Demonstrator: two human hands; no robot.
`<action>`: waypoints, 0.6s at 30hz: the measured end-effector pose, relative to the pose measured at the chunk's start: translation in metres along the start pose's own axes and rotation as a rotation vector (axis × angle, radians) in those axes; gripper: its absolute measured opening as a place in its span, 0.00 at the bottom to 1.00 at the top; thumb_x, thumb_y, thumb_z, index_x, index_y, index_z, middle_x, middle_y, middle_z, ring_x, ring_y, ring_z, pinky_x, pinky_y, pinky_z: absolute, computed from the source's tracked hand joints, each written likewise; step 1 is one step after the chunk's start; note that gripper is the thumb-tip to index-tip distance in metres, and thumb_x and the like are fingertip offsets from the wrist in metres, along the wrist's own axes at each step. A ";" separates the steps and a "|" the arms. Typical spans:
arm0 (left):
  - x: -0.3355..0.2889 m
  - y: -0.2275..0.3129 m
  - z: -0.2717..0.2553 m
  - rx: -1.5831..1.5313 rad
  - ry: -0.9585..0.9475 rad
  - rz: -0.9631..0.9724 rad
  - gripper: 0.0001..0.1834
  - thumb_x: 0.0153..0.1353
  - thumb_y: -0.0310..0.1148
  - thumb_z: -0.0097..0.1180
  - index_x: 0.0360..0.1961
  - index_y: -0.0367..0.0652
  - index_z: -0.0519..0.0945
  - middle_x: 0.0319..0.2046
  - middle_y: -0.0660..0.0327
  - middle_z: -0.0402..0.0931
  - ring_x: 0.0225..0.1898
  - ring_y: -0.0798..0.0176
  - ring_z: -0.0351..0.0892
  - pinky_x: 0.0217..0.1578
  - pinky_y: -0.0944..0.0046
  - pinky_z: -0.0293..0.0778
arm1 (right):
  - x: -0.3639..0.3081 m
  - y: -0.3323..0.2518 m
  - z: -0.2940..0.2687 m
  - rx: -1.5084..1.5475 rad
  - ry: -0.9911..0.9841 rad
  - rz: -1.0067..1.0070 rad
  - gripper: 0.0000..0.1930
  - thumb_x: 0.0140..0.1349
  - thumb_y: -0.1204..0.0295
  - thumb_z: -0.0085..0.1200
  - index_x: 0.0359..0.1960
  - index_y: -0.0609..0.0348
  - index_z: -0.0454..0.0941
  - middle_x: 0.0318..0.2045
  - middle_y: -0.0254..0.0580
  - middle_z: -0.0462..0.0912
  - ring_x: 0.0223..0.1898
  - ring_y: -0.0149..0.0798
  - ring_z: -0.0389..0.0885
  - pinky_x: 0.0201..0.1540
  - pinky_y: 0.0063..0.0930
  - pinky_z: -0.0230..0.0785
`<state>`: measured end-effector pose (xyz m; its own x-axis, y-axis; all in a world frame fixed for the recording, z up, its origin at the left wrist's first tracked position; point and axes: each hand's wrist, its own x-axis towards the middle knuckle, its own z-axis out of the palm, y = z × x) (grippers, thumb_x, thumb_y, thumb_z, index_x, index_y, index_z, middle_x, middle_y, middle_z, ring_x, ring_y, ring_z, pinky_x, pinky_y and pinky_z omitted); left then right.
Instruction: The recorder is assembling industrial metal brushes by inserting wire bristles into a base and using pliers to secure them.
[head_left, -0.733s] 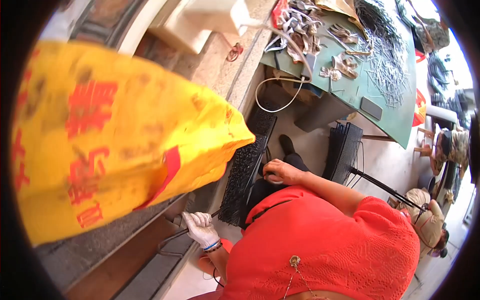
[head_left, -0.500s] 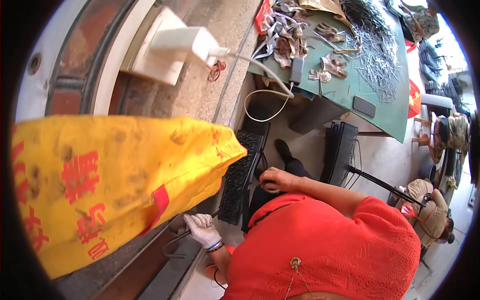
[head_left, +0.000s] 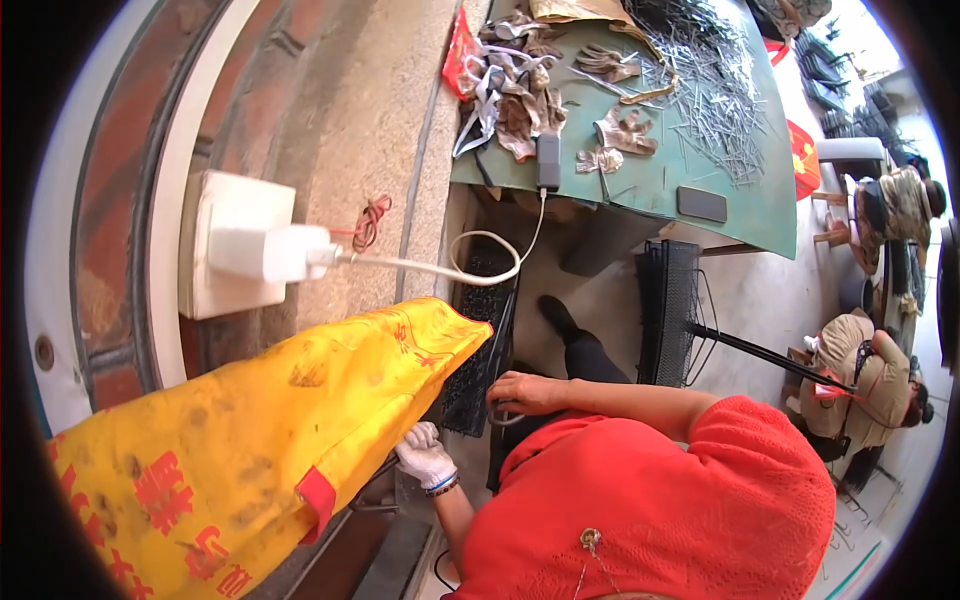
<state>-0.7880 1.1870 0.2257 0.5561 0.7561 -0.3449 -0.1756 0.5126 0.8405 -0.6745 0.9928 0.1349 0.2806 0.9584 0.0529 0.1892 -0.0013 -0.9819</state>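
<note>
My left hand [head_left: 427, 458], in a white knit glove with a beaded bracelet at the wrist, is closed beside the lower edge of a yellow cloth sheet [head_left: 300, 410] with red printing. A thin dark rod runs up to its fingers, partly hidden by the cloth. My bare right hand [head_left: 530, 393] is curled in front of my body around a grey, loop-shaped handle [head_left: 508, 416]; the rest of that thing is hidden. Just beyond the hands stands a stack of black mesh panels [head_left: 468, 390], partly behind the yellow cloth.
A green table [head_left: 690, 165] bears work gloves [head_left: 625, 130], loose metal rods [head_left: 715, 115], a phone [head_left: 702, 204] and a grey power adapter [head_left: 548, 162]. Its white cable [head_left: 400, 263] loops to a wall socket [head_left: 235, 243]. More black mesh [head_left: 665, 315] stands right; another person [head_left: 865, 375] sits farther right.
The view has shifted, with the wall socket now lower and farther left. The yellow cloth has dropped toward the lower left. My right hand is lower and nearer my gloved left hand.
</note>
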 end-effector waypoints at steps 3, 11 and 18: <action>0.016 -0.014 0.011 0.044 -0.063 0.026 0.24 0.67 0.38 0.43 0.13 0.54 0.52 0.10 0.71 0.44 0.11 0.72 0.44 0.16 0.69 0.48 | -0.001 0.004 0.002 0.016 0.032 -0.025 0.16 0.55 0.75 0.54 0.47 0.57 0.72 0.46 0.44 0.76 0.52 0.50 0.71 0.58 0.41 0.61; 0.031 -0.051 0.034 0.057 -0.008 0.004 0.25 0.69 0.40 0.43 0.13 0.53 0.53 0.10 0.72 0.45 0.11 0.73 0.43 0.17 0.69 0.47 | -0.003 0.012 0.001 0.045 -0.045 -0.083 0.18 0.56 0.77 0.53 0.50 0.59 0.72 0.49 0.48 0.75 0.54 0.51 0.70 0.59 0.42 0.60; 0.034 -0.065 0.040 0.170 0.010 -0.111 0.27 0.71 0.45 0.39 0.13 0.53 0.52 0.09 0.70 0.46 0.12 0.71 0.44 0.20 0.67 0.50 | 0.010 0.012 -0.005 0.069 -0.134 -0.046 0.19 0.56 0.77 0.53 0.51 0.60 0.71 0.51 0.49 0.74 0.55 0.51 0.69 0.60 0.41 0.59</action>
<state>-0.7254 1.1635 0.1754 0.5562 0.7034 -0.4426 0.0260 0.5176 0.8552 -0.6646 1.0004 0.1251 0.1444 0.9865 0.0774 0.1326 0.0583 -0.9895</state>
